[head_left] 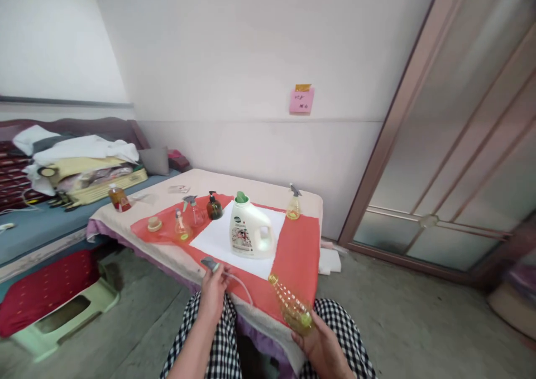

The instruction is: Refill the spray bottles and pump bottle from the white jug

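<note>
My left hand (214, 291) is closed round a grey spray nozzle (210, 264), whose thin clear tube (243, 287) curves off to the right. In my right hand (320, 342) is a yellow transparent spray bottle (291, 305) without its top, tilted with its open neck pointing up and to the left. The fingers wrap its base. Beyond both hands, a large cream detergent jug (247, 231) with a green cap (240, 197) stands upright on a white sheet (213, 236). The sheet lies on a red cloth (295, 250).
Left of the jug stand a dark pump bottle (214, 207), a pinkish spray bottle (195, 212) and a clear spray bottle (182, 228). Another yellow spray bottle (293, 205) is at the back right. An amber bottle (119, 198) sits at the table's left end. A stool (62, 317) stands left.
</note>
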The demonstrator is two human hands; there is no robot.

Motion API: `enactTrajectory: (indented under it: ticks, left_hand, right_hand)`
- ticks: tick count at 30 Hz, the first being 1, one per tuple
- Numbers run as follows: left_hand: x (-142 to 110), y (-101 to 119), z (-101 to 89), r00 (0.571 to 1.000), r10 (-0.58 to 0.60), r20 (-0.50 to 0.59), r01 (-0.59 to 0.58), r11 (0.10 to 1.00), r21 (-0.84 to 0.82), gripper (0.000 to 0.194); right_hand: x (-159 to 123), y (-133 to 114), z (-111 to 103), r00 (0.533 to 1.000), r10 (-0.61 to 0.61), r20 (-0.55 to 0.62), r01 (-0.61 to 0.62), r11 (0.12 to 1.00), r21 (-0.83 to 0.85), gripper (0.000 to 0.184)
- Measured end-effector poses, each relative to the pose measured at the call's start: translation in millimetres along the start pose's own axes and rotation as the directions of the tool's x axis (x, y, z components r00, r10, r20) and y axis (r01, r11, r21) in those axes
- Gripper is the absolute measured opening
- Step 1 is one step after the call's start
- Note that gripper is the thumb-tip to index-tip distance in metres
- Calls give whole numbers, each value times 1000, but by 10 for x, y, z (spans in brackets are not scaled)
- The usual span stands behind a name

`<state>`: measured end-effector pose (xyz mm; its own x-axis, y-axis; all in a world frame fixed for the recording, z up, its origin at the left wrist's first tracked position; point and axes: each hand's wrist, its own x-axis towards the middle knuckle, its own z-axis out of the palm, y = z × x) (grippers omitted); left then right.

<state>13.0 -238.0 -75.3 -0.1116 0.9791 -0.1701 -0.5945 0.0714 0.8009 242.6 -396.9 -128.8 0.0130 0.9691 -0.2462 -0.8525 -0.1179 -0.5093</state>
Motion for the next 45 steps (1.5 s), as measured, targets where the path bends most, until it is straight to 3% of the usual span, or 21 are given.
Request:
enactTrajectory:
  ticks: [6,11,16,21,26,33,40,45]
  left_hand:
    - [-110,284,189,999,36,-41,-40,992,-117,17]
    - [-176,312,349,997,60,-39,-65,987,-146,19]
    - [-296,148,445,1000,28,0,-27,992,-120,24]
    - [-633,-162,530,995,-81,57,83,996,-35,35]
    - [-927,-374,609,955,-227,190,231,973,4,40]
    - [-915,-340,516,941,-274,198,274,961,26,40]
    - [-830,-328,360,900,-326,290,290,943,161,38]
    - [-852,-310,346,902,-315,295,282,948,150,32]
  right_hand:
    - [-17,11,64,996,-57,64,64,993,-102,42]
    - [-87,-18,183,993,-46,113,63,986,-152,45]
    - [-91,-12,223,992,-76,102,88,989,-121,43]
    - [-80,20,192,994,-96,61,103,986,-131,40]
    - [-79,15,176,987,-99,124,116,983,-139,47]
    - [-89,23,168,987,-111,114,126,982,-139,45]
    - [-39,82,57,996,-81,33,87,968,-236,50]
    - [11,151,4,999,-43,-6,40,961,-273,58]
